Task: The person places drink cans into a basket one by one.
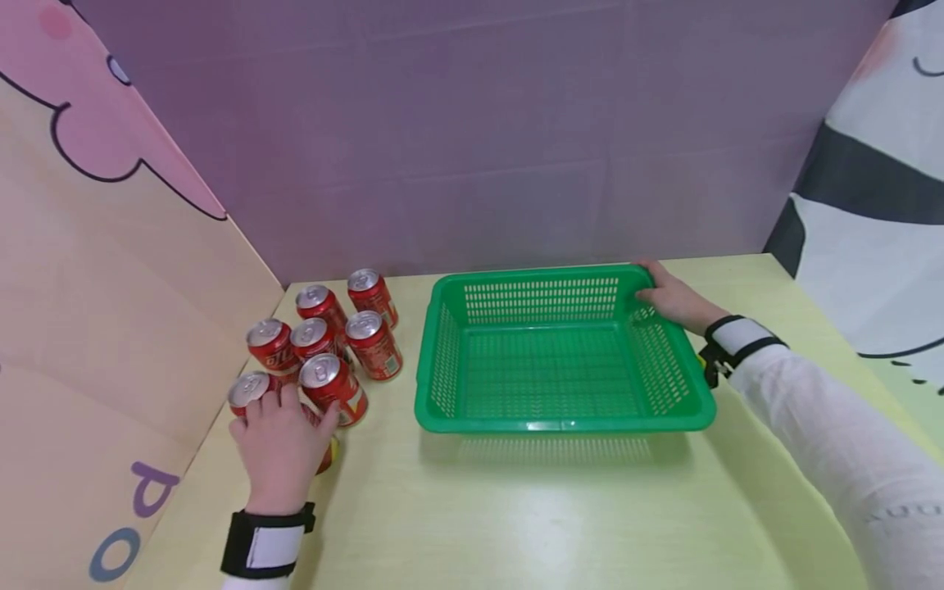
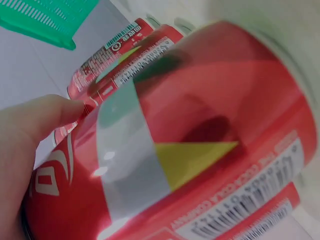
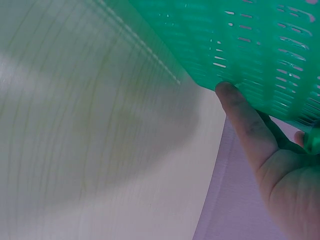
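The held can [image 2: 170,145] stands at the near end of a group on the left of the table. The left hand [image 1: 276,447] grasps it, with the thumb on its right side; the fingers' full contact is hidden. The can's top is covered in the head view. Its long axis runs roughly parallel to those of the neighbouring cans in the left wrist view.

Count of red cans: eight visible in total, comprising the held can and seven other cans [image 1: 374,348]. These seven stand upright, long axes vertical, silver tab ends facing up. The left hand's fingertips overlap the top of one of them.

Count of baskets: one. The green basket [image 1: 549,426] is to the right of the cans and apart from them. Its opening faces up; its long axis runs left to right. The right hand [image 1: 678,299] grips the far right corner, thumb inside the rim. Full base contact with the table [image 1: 553,516] cannot be determined.

Count of wrist straps [image 1: 269,545]: two, one per wrist. A purple backdrop [image 1: 479,123] is behind the table.
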Tool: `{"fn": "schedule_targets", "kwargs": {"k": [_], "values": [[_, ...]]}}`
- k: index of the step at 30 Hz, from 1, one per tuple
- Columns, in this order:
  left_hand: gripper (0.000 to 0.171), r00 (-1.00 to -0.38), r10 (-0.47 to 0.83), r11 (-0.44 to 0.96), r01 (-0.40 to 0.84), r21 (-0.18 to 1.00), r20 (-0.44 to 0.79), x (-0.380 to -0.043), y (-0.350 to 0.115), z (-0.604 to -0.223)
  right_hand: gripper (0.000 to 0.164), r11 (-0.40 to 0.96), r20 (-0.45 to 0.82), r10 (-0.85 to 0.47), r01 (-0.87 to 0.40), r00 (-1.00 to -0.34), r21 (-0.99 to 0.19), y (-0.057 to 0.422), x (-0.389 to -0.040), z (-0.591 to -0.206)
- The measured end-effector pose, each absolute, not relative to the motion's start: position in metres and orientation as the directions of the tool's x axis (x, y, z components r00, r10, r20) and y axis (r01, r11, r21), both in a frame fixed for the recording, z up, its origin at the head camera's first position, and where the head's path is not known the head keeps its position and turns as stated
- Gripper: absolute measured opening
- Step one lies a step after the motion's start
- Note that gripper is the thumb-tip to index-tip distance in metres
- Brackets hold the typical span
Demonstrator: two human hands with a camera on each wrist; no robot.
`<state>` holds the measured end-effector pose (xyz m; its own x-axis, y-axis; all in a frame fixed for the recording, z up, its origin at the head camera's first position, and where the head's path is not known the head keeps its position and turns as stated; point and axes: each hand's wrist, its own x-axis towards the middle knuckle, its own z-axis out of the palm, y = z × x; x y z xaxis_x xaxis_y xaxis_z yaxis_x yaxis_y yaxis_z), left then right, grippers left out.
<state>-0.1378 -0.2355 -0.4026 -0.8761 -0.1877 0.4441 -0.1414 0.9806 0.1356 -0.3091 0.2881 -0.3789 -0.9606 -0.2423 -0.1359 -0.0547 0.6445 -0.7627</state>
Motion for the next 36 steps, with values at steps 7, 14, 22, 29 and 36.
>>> {"fn": "schedule_targets", "kwargs": {"k": [7,14,22,29,36], "values": [[0.048,-0.901,-0.165,0.984,-0.123,0.128,0.401,-0.136,-0.238,-0.403,0.060,0.645,-0.127,-0.242,-0.061,-0.962,-0.761,0.291,-0.308,-0.380],[0.047,-0.899,-0.175,0.982,-0.128,0.141,0.402,-0.137,-0.237,-0.406,0.060,0.642,-0.124,-0.245,-0.065,-0.961,-0.764,0.292,-0.309,-0.382],[0.042,-0.882,-0.157,0.983,-0.096,0.156,0.444,-0.134,-0.232,-0.398,0.060,0.642,-0.125,-0.246,-0.065,-0.961,-0.764,0.291,-0.311,-0.383],[0.040,-0.798,-0.054,0.992,0.026,0.123,0.600,-0.130,-0.224,-0.369,0.059,0.647,-0.126,-0.252,-0.070,-0.960,-0.759,0.288,-0.312,-0.383],[0.034,-0.696,0.087,0.984,0.170,0.045,0.712,-0.136,-0.196,-0.323,0.060,0.641,-0.108,-0.250,-0.081,-0.962,-0.763,0.291,-0.311,-0.383]]}}
